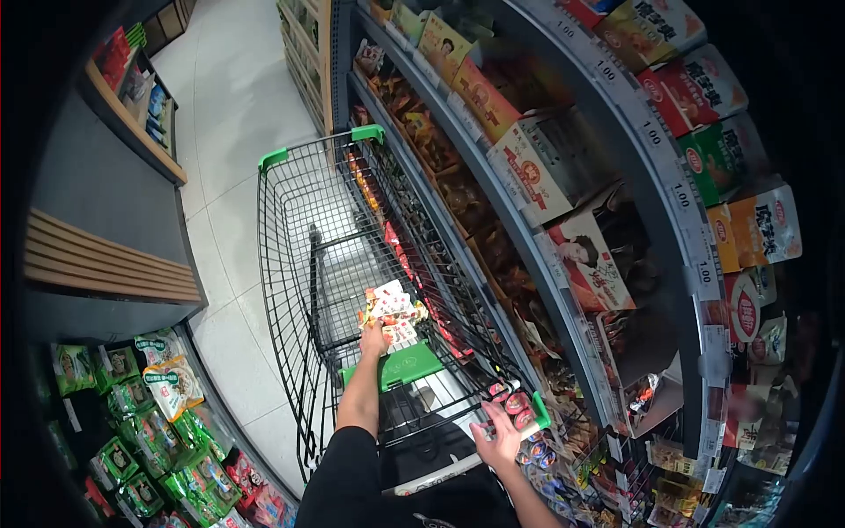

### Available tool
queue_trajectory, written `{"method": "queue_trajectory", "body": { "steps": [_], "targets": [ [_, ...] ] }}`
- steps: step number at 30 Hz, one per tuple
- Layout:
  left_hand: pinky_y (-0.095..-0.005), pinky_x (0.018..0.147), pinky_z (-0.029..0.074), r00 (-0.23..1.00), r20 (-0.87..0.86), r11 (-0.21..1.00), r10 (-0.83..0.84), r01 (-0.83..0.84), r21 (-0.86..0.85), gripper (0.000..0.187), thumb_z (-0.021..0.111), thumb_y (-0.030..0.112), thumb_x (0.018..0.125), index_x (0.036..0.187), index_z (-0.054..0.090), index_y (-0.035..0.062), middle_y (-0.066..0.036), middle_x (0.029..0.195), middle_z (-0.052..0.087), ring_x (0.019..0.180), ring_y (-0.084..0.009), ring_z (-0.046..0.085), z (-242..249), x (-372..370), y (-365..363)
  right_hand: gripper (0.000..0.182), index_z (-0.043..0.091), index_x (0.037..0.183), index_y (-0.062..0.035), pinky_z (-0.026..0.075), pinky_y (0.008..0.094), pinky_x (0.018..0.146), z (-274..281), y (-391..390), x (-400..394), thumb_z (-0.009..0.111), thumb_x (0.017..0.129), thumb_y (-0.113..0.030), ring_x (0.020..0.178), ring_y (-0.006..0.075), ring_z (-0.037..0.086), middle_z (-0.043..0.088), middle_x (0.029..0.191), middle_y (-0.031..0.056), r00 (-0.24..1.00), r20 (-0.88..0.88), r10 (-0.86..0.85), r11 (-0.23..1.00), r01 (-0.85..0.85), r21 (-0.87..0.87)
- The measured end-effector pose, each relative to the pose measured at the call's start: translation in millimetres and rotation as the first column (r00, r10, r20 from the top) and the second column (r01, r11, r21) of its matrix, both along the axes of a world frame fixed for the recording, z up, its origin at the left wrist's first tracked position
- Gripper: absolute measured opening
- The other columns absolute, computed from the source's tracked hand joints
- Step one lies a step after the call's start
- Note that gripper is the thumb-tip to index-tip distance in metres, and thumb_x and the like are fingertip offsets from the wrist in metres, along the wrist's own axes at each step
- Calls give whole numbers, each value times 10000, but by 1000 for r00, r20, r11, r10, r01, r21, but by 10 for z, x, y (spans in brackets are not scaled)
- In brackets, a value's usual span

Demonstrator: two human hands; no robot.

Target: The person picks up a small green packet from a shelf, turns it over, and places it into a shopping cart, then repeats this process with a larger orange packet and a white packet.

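Observation:
My left hand (374, 338) reaches over the cart's child-seat area, its fingers closed at the edge of a bunch of small snack packets (393, 310). White, red and yellow wrappers show in the bunch. Below it is a green plastic flap (411, 366) of the wire shopping cart (280, 255). My right hand (499, 437) is at the right end of the cart's handle (444, 475), with thumb and fingers apart and nothing visible between them. Round red-lidded tubs (517, 403) show just past its fingers.
Shelves of boxed and bagged snacks (528, 172) with price tags (651, 132) run close along the cart's right side. On the left stand a low rack of green packets (158, 440) and a dark display counter (106, 194). Pale tiled floor (229, 114) stretches ahead.

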State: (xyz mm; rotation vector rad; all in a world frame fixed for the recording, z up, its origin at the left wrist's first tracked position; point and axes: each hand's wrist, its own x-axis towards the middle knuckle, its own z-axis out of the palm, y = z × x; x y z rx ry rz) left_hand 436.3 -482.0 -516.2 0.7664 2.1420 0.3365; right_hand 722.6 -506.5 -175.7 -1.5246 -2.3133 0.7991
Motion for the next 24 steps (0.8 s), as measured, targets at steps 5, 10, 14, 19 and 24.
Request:
{"method": "queue_trajectory", "body": {
  "steps": [5,10,14,19,24],
  "targets": [
    [-447,960,437,1000,-16,994,0,2,107,585,624,190,795,1350,443,222,-193,1323,416,1181,-375,489,148,45,-135,410,638,1121,-106,530,327,746,78,0,-31,758,744,-213,726,188,665,647,1156,64,1000,1,21,997,-21,77],
    [-439,937,462,995,91,987,-31,16,160,609,626,221,782,1357,428,221,-198,1293,478,1113,-390,539,427,53,-316,356,657,1097,-123,536,299,653,138,-42,2,738,778,-259,725,187,669,654,1147,36,999,-50,-3,1000,4,30],
    [-416,896,483,990,115,976,-79,53,213,538,666,291,780,1255,528,79,-228,1104,632,1043,-368,614,684,-43,-410,299,674,1071,-148,552,319,644,147,-58,103,685,822,-312,827,218,680,651,1150,21,999,-30,38,998,-36,55],
    [-315,810,501,977,215,940,0,-74,334,417,667,242,784,1144,588,46,-116,936,682,875,-225,659,1130,7,-661,227,689,982,-115,461,393,914,79,-187,239,660,843,-291,943,237,643,678,1067,39,995,-31,95,981,-89,174],
    [-320,892,471,956,283,951,-79,-13,309,513,648,267,799,1229,558,2,-177,1048,666,991,-246,641,846,37,-886,226,712,861,-97,357,429,1020,45,-353,403,657,838,-315,888,230,637,703,837,56,1000,-10,7,973,-5,229]
  ]
}}
